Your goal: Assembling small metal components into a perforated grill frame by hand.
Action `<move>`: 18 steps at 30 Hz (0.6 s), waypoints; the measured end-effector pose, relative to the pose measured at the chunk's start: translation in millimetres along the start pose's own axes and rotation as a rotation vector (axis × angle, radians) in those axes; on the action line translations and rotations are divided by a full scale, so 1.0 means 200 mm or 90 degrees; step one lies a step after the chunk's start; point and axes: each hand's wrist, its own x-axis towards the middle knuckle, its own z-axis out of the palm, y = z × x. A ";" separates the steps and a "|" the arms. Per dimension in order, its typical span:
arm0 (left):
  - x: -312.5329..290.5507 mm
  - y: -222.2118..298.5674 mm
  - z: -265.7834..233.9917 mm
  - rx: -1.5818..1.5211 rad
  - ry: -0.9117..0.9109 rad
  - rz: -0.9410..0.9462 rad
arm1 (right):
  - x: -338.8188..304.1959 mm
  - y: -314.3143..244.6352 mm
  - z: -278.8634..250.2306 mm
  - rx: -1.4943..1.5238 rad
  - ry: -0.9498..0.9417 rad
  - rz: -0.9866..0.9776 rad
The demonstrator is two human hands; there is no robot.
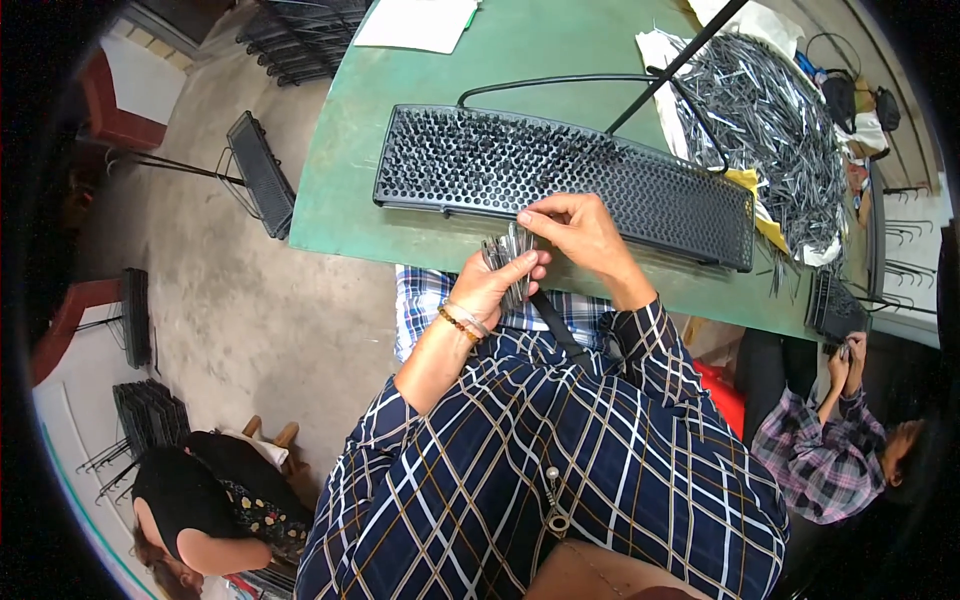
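My left hand (487,287) is closed around a bunch of thin, dark and silvery metal strips (510,247), their upper ends sticking out above the fingers. Thumb and fingertips of my right hand (582,236) are pinched together close to the top of that bunch; what lies between them is too small to make out. Just beyond both hands a long black rack (690,208) with rows of round holes rests on the green table. Many holes in its left and middle part hold small dark upright pieces; the right part shows mostly bare holes.
A big heap of loose strips (760,110) lies on sacking at the right. The rack's black wire frame (560,79) and rod rise behind it. White paper (418,24) lies at the far left of the green table (345,170). Two other people sit nearby, at lower left and right.
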 end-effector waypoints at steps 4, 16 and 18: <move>0.00 0.00 -0.01 0.000 0.008 0.008 | 0.02 -0.07 0.01 0.050 0.015 -0.017; 0.04 -0.02 -0.05 -0.063 0.078 0.024 | 0.25 -0.03 0.15 -0.102 0.254 -0.366; 0.05 -0.02 -0.07 -0.063 0.085 0.018 | 0.25 -0.03 0.15 -0.153 0.280 -0.415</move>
